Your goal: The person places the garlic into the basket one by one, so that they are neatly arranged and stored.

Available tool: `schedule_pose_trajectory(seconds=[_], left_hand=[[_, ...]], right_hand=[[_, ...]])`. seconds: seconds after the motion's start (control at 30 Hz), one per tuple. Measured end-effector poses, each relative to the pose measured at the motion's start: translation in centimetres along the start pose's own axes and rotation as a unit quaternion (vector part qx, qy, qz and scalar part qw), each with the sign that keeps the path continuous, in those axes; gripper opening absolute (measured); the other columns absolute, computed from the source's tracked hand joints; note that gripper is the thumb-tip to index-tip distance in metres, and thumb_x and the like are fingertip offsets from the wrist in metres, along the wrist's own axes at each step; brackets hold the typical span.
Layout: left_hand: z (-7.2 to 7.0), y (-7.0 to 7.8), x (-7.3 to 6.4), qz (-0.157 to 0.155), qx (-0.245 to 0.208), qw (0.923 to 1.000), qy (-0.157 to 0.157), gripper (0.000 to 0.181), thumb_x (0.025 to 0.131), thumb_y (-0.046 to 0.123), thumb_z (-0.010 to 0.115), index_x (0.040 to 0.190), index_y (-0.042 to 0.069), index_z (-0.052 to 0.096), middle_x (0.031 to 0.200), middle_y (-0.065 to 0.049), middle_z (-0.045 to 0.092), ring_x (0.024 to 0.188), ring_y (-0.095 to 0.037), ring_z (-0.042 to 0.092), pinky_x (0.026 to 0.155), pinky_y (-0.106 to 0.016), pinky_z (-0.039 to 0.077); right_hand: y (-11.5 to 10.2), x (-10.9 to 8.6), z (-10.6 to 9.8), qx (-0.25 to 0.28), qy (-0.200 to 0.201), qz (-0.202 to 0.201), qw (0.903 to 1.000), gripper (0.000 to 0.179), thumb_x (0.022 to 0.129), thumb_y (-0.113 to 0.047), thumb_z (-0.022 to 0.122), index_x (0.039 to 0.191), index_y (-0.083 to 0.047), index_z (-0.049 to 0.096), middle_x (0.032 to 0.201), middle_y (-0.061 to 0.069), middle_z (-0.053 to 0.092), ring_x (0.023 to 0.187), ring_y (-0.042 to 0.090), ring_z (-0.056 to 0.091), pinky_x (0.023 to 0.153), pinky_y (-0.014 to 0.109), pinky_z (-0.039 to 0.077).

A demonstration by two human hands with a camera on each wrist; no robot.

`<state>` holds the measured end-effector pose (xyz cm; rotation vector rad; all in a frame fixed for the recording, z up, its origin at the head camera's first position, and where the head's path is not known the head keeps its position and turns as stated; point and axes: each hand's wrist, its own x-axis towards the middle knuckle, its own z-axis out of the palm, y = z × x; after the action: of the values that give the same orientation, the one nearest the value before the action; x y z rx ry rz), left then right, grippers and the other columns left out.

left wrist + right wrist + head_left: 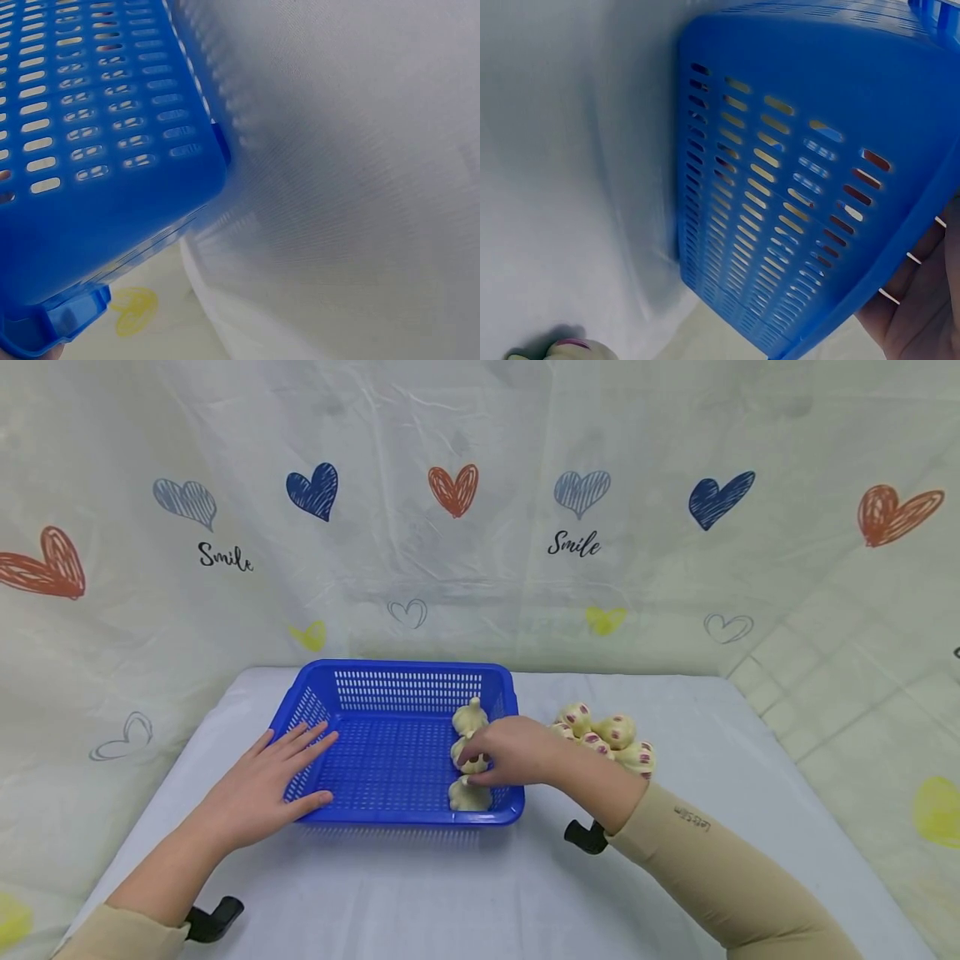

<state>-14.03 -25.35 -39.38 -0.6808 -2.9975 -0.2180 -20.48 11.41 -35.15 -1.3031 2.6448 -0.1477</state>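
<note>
A blue plastic basket (397, 817) with slotted walls stands on the table. Along its right inner side sit three garlic bulbs in a row: a far one (469, 717), a middle one (474, 767) and a near one (468, 797). My right hand (517, 750) reaches over the basket's right rim, thumb and fingers around the middle bulb, which they partly cover. With fingers spread straight, my left hand (266, 785) rests on the left rim. In the right wrist view, part of the right hand (922, 300) shows beyond the basket wall (772, 187).
Right of the basket lies a cluster of several garlic bulbs (617, 732) with purple patches, just past the right forearm. A white cloth (420, 893) covers the table. Behind hangs a pale curtain (510, 585) printed with hearts. Each wrist carries a black camera mount (213, 918).
</note>
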Motion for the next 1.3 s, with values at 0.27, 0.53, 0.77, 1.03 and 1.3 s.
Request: schedule_pose_trajectory(seconds=[0.27, 0.53, 0.77, 1.03, 1.3], left_hand=[[-0.1, 0.0, 0.0, 0.001, 0.001, 1.0, 0.003, 0.081, 0.092, 0.065, 0.053, 0.158, 0.024, 0.03, 0.162, -0.006, 0.027, 0.148, -0.037, 0.021, 0.121, -0.055, 0.005], [-0.1, 0.0, -0.1, -0.001, -0.005, 1.0, 0.0, 0.08, 0.093, 0.063, 0.055, 0.157, 0.023, 0.031, 0.162, -0.007, 0.027, 0.149, -0.036, 0.019, 0.122, -0.051, 0.0], [0.0, -0.1, -0.1, 0.001, -0.001, 1.0, 0.003, 0.08, 0.092, 0.061, 0.058, 0.157, 0.023, 0.03, 0.162, -0.007, 0.027, 0.149, -0.036, 0.02, 0.121, -0.056, 0.006], [-0.1, 0.0, 0.0, 0.001, 0.0, 1.0, 0.002, 0.081, 0.092, 0.065, 0.054, 0.157, 0.023, 0.03, 0.162, -0.007, 0.027, 0.149, -0.036, 0.02, 0.12, -0.057, 0.01], [-0.2, 0.0, 0.0, -0.001, 0.001, 1.0, -0.001, 0.082, 0.092, 0.067, 0.052, 0.157, 0.022, 0.03, 0.162, -0.008, 0.027, 0.15, -0.035, 0.018, 0.121, -0.054, 0.008]], right_hand=[[0.1, -0.6, -0.6, 0.014, 0.01, -0.004, 0.9998, 0.028, 0.091, -0.037, 0.071, 0.113, -0.021, 0.076, 0.102, -0.01, 0.074, 0.09, 0.006, 0.067, 0.079, 0.026, 0.056], [0.4, -1.4, -1.3, 0.048, 0.022, 0.009, 0.9986, 0.028, 0.091, -0.035, 0.072, 0.114, -0.021, 0.076, 0.103, -0.009, 0.073, 0.092, 0.011, 0.067, 0.079, 0.026, 0.055], [1.0, -2.4, -2.2, 0.057, 0.047, 0.012, 0.9972, 0.028, 0.092, -0.033, 0.07, 0.117, -0.02, 0.075, 0.101, -0.012, 0.071, 0.091, 0.013, 0.067, 0.079, 0.026, 0.054], [2.2, -3.9, -3.0, 0.074, 0.07, 0.025, 0.9944, 0.025, 0.091, -0.03, 0.072, 0.114, -0.021, 0.076, 0.102, -0.014, 0.07, 0.09, 0.008, 0.065, 0.081, 0.029, 0.055], [4.3, -6.1, -2.8, 0.091, 0.089, 0.065, 0.9898, 0.024, 0.091, -0.03, 0.073, 0.113, -0.02, 0.077, 0.106, -0.008, 0.072, 0.095, 0.014, 0.066, 0.082, 0.037, 0.058]])
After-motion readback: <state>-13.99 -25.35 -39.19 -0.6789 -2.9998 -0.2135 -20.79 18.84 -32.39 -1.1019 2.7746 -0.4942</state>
